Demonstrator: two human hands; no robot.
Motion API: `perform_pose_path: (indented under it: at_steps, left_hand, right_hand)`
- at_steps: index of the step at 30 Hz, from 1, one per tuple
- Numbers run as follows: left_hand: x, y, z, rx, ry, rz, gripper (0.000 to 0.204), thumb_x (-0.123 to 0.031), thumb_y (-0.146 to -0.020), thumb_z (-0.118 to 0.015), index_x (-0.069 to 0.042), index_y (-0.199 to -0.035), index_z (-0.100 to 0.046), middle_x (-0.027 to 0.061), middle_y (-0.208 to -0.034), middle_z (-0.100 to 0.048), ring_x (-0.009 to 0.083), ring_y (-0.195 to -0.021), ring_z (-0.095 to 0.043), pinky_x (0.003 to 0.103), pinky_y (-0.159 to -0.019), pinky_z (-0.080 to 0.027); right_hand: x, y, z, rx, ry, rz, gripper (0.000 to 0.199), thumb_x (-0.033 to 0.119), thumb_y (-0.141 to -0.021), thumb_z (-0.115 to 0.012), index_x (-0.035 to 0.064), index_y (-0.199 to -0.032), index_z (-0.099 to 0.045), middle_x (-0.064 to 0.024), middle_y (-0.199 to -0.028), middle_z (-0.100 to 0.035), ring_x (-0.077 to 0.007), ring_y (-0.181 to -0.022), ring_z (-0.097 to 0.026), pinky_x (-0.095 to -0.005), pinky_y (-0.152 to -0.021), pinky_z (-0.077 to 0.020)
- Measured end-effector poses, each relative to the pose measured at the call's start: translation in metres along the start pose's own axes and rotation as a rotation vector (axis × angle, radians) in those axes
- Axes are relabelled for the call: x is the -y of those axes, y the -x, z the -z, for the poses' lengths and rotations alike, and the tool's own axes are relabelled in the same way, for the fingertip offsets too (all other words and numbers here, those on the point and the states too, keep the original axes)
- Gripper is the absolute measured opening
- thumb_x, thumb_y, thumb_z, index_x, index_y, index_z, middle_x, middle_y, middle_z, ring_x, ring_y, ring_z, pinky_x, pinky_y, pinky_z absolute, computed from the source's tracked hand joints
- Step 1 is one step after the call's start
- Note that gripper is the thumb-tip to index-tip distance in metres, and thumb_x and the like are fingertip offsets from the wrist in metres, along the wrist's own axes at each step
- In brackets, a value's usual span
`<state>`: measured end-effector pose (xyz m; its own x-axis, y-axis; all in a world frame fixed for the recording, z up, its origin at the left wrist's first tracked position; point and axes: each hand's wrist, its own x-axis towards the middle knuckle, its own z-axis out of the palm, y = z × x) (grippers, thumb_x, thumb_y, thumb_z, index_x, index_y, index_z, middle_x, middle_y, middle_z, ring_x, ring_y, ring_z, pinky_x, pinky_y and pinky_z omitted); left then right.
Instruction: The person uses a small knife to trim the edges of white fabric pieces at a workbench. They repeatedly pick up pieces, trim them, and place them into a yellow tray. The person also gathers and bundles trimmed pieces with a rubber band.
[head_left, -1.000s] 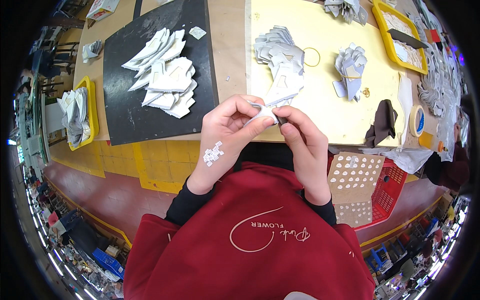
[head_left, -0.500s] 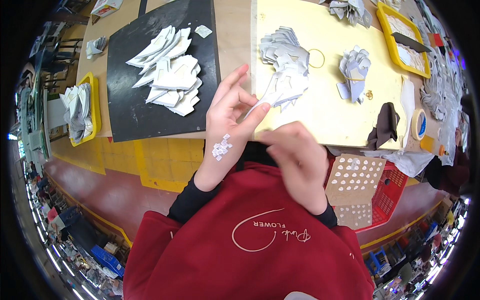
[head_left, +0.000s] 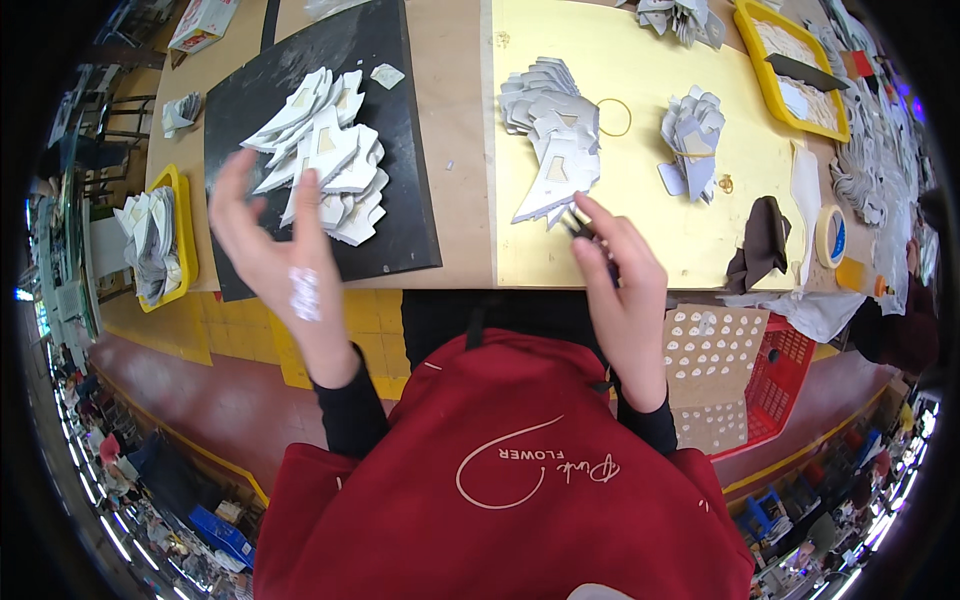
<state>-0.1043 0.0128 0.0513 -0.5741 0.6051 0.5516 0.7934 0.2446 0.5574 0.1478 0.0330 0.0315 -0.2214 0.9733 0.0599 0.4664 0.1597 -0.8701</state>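
My left hand (head_left: 275, 250) reaches over the black board (head_left: 395, 230), slightly blurred, its fingers spread. Small white stickers (head_left: 305, 293) sit on its back. Its thumb is in front of a pile of white cut pieces (head_left: 338, 160); whether they touch, I cannot tell. My right hand (head_left: 628, 290) is closed around slim dark tweezers (head_left: 577, 226), partly hidden by the fingers. Their tips are close to the near end of a fanned stack of grey-white cut pieces (head_left: 560, 165) on the pale yellow sheet (head_left: 640, 240).
Right of the stack lie a yellow rubber band (head_left: 628, 118), a banded bundle (head_left: 692, 145), dark cloth (head_left: 762, 240) and a tape roll (head_left: 830, 237). Yellow trays stand at the left (head_left: 185, 230) and far right (head_left: 842, 125). A red crate (head_left: 782, 375) with a cardboard sheet (head_left: 712, 350) is below the table edge.
My left hand has swung left from the middle to the black board and no longer holds a white piece. My right hand has risen to the stack on the yellow sheet.
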Motion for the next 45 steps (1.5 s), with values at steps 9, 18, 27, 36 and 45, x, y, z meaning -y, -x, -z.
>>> perform_pose_path:
  at_steps: [9, 18, 27, 36, 45]
  left_hand:
    - [-0.048, 0.09, -0.071, 0.55, 0.298, -0.126, 0.025, -0.008, -0.077, -0.076, -0.001, -0.1, -0.07, 0.0097, -0.113, -0.06, 0.0272, -0.091, -0.056, 0.037, -0.08, -0.048]
    - [-0.038, 0.066, -0.032, 0.981, 0.782, 0.201, 0.008, -0.004, -0.083, -0.074, -0.001, -0.087, -0.068, 0.0116, -0.111, -0.066, 0.0202, -0.092, -0.065, 0.027, -0.071, -0.052]
    - [-0.04, 0.06, -0.022, 0.906, 1.421, 0.715, 0.011, 0.006, -0.089, -0.064, 0.0, -0.096, -0.058, 0.0228, -0.128, -0.056, 0.0255, -0.109, -0.065, 0.036, -0.093, -0.055]
    - [-0.043, 0.067, -0.02, 0.77, 1.361, 0.698, 0.011, 0.009, -0.088, -0.066, 0.004, -0.096, -0.059, 0.0096, -0.101, -0.064, 0.0131, -0.095, -0.065, 0.024, -0.083, -0.054]
    - [-0.05, 0.071, -0.016, 0.699, 1.388, 0.624, 0.013, 0.009, -0.087, -0.068, 0.006, -0.096, -0.059, 0.011, -0.104, -0.062, 0.0126, -0.097, -0.063, 0.025, -0.087, -0.052]
  right_hand:
    - [-0.004, -0.004, 0.004, -0.023, -0.01, -0.004, 0.029, 0.006, -0.09, -0.067, 0.0009, -0.119, -0.065, -0.0089, -0.087, -0.061, -0.0167, -0.071, -0.057, -0.0274, -0.062, -0.0459]
    - [-0.005, -0.002, -0.009, 0.083, -0.242, -0.023, 0.03, 0.006, -0.092, -0.064, 0.0, -0.121, -0.066, -0.0089, -0.092, -0.061, -0.0153, -0.079, -0.059, -0.0259, -0.07, -0.0465]
    - [0.015, 0.004, -0.001, 0.249, -0.431, -0.049, 0.029, 0.006, -0.095, -0.06, 0.0018, -0.123, -0.065, -0.0063, -0.09, -0.062, -0.0121, -0.075, -0.056, -0.0238, -0.067, -0.0437]
    - [0.02, 0.009, -0.011, -0.042, -0.118, 0.147, 0.041, 0.002, -0.085, -0.072, 0.0063, -0.125, -0.067, -0.005, -0.08, -0.058, -0.0122, -0.061, -0.053, -0.0244, -0.055, -0.0431]
    - [0.017, 0.013, -0.016, -0.031, -0.2, 0.156, 0.04, -0.002, -0.083, -0.071, 0.0082, -0.121, -0.07, -0.0021, -0.08, -0.057, -0.0075, -0.06, -0.049, -0.0222, -0.054, -0.0412]
